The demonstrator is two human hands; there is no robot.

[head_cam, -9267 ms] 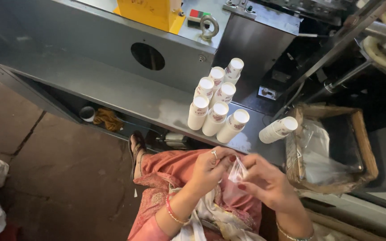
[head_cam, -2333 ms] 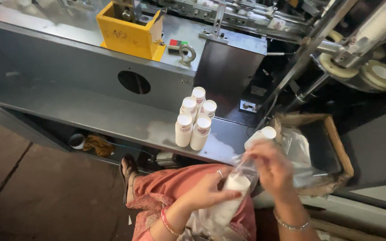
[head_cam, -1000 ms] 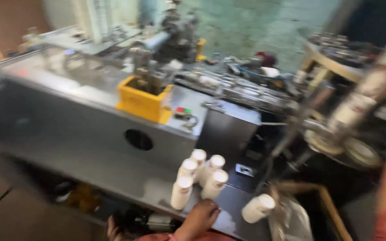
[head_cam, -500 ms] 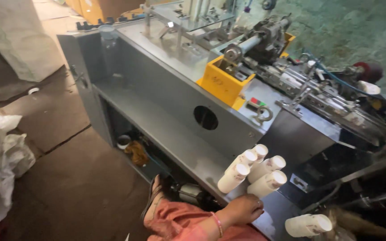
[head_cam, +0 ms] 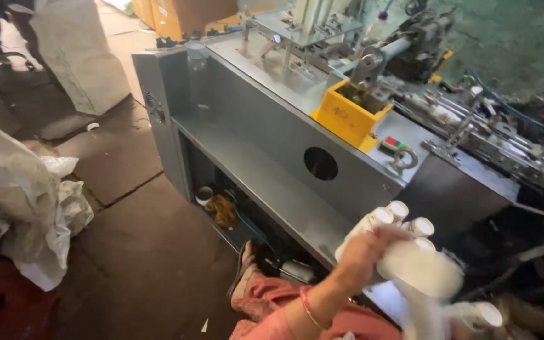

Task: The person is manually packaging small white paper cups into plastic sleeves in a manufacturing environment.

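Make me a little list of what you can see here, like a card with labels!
Place: workshop with a grey metal machine on a stone floor
Left hand: reaching over the white paper cup stacks on the machine's grey shelf; exact grip blurred
Right hand: not in view
In front: blurred white cup stack, close to the camera
On the machine: yellow box-shaped part, round hole
Under the shelf: small white cup, brownish rag
Floor left: crumpled clear plastic bags
Person: pink clothing, bangle on wrist
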